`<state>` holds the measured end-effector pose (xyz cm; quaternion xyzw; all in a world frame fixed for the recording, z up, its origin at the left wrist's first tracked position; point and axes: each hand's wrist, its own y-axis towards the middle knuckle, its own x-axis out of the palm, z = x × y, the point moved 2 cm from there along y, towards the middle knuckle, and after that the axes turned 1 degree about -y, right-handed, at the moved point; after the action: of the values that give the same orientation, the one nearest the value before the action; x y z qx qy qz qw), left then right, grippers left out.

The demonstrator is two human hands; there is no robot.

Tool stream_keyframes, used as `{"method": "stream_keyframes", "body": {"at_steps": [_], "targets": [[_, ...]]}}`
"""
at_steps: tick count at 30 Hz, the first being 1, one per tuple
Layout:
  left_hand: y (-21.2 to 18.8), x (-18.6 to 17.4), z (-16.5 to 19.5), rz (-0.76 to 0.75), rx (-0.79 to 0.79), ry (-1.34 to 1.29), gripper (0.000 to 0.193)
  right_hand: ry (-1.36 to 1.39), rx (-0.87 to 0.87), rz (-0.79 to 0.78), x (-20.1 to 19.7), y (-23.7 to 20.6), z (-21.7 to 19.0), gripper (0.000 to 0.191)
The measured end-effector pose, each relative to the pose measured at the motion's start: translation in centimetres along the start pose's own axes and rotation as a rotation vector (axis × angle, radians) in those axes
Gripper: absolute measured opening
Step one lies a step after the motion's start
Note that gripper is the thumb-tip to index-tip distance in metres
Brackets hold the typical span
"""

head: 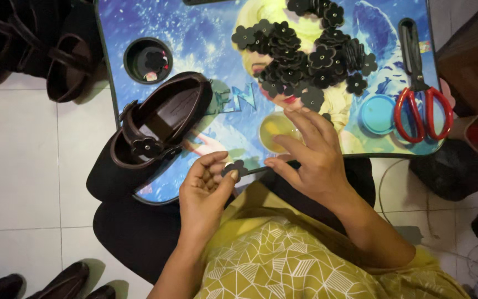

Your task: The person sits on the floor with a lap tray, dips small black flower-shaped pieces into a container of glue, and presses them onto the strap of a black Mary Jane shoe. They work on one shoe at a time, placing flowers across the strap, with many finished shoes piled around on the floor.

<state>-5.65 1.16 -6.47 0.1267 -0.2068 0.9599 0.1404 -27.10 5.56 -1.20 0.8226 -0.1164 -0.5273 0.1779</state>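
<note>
Blue tray (195,33), flower (234,168) pinched, left hand (206,188)

One head-worn view, looking straight down

A single camera sits on the person's head and faces steeply down, close over the lap. The blue printed surface (195,33) fills the far half of the frame; the white tiled floor (23,166) shows at left and right. No second view shares the scene.
</note>
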Motion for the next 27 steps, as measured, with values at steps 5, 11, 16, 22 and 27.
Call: {"method": "stream_keyframes", "body": {"at_steps": [5, 11, 16, 22, 27], "targets": [[0.0, -0.2, 0.2, -0.037, 0.046, 0.002, 0.043, -0.029, 0.001, -0.024, 0.4, 0.1, 0.1, 0.044], [0.1, -0.2, -0.3, -0.044, 0.046, -0.015, 0.038, -0.018, 0.018, 0.037, -0.7, -0.8, -0.1, 0.041], [0.3, -0.2, -0.5, -0.043, 0.064, -0.009, 0.041, -0.028, 0.000, 0.018, -1.2, -1.3, -0.4, 0.042], [-0.3, 0.2, 0.4, -0.089, 0.066, -0.061, 0.043, -0.010, 0.023, 0.005, -1.1, -1.5, -0.9, 0.037], [-0.8, 1.0, 1.3, -0.115, 0.008, -0.175, 0.048, 0.301, 0.045, -0.030, -2.6, -1.6, -1.9, 0.023]]}}
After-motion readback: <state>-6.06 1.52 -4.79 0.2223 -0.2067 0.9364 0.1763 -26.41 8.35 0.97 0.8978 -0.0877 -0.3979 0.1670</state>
